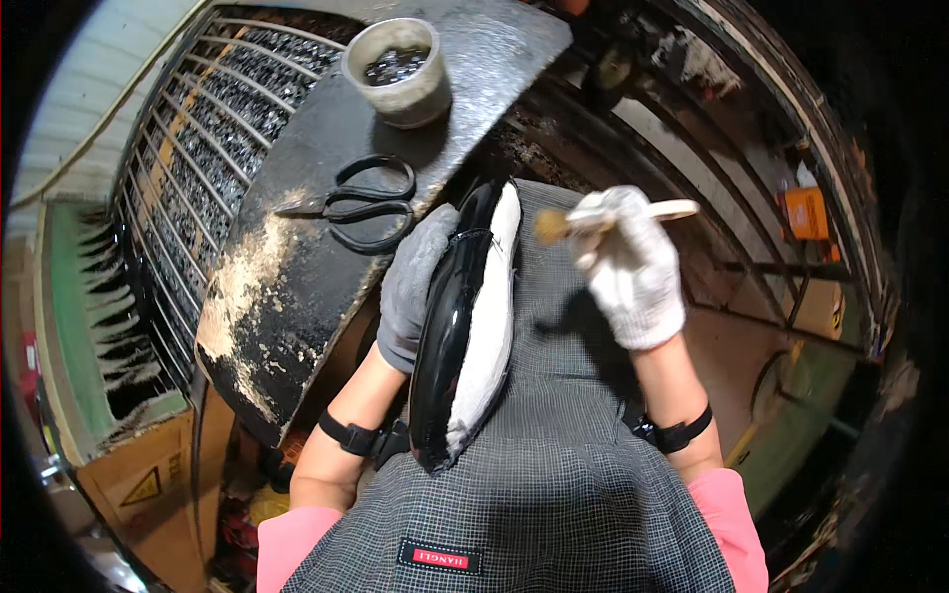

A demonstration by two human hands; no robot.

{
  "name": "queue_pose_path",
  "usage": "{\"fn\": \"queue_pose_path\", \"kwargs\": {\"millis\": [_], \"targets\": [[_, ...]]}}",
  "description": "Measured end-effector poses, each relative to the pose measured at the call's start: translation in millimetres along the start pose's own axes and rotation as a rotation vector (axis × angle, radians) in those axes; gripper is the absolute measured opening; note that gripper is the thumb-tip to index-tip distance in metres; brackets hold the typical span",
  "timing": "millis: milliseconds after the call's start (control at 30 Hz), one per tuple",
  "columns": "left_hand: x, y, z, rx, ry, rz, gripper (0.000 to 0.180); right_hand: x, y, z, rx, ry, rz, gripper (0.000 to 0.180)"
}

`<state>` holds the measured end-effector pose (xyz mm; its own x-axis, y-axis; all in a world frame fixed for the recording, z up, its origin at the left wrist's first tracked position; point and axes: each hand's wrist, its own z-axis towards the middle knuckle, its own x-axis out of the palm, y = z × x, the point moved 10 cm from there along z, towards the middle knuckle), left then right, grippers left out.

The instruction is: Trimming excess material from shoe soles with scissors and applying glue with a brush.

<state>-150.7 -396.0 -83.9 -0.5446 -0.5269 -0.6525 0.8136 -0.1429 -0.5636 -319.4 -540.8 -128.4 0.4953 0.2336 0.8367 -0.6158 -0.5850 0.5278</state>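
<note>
A glossy black shoe [442, 336], turned on its side over my apron, shows its long white underside [483, 341]. Pressed against its left side is my left hand [413, 285] in a grey glove, gripping it; part of the fingers is hidden behind the shoe. To the right, apart from the shoe, my right hand [630, 265] in a white glove closes round a small brush [672, 210] with a pale handle. Its brownish bristles point left toward the shoe. Black-handled scissors [371, 210] lie on the worn dark tabletop [297, 267], left of the shoe.
A whitish tub [413, 99] with dark contents stands at the tabletop's far side. Beyond the table's left edge is a metal wire rack [178, 168]. Dark metal bars [712, 178] run along the right, near an orange box [806, 212]. The checked apron [554, 415] covers my lap.
</note>
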Motion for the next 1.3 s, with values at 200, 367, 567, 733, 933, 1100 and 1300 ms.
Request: {"fn": "queue_pose_path", "kwargs": {"millis": [200, 367, 567, 733, 933, 1100, 1300], "targets": [[25, -16, 6, 0.176, 0.030, -0.010, 0.057, -14, 30, 33, -0.237, -0.077, -0.534, 0.014], [35, -31, 14, 0.258, 0.026, -0.010, 0.059, -29, 33, 69, -0.135, -0.099, -0.582, 0.014], [41, -27, 17, 0.252, 0.039, -0.007, 0.056, 8, 32, 15, -0.163, 0.081, -0.563, 0.013], [47, -38, 36, 0.248, 0.084, 0.008, 0.055, 30, 55, -29, -0.214, 0.061, -0.600, 0.012], [45, -49, 56, 0.363, 0.029, -0.033, 0.057, 77, 81, -80, -0.354, 0.235, -0.795, 0.013], [52, -46, 67, 0.346, 0.023, 0.026, 0.052, 114, 107, -90, -0.516, 0.525, -0.926, 0.015], [57, -53, 85, 0.322, 0.098, 0.000, 0.057, 120, 125, -62, -0.259, 0.252, -0.967, 0.007]]}}
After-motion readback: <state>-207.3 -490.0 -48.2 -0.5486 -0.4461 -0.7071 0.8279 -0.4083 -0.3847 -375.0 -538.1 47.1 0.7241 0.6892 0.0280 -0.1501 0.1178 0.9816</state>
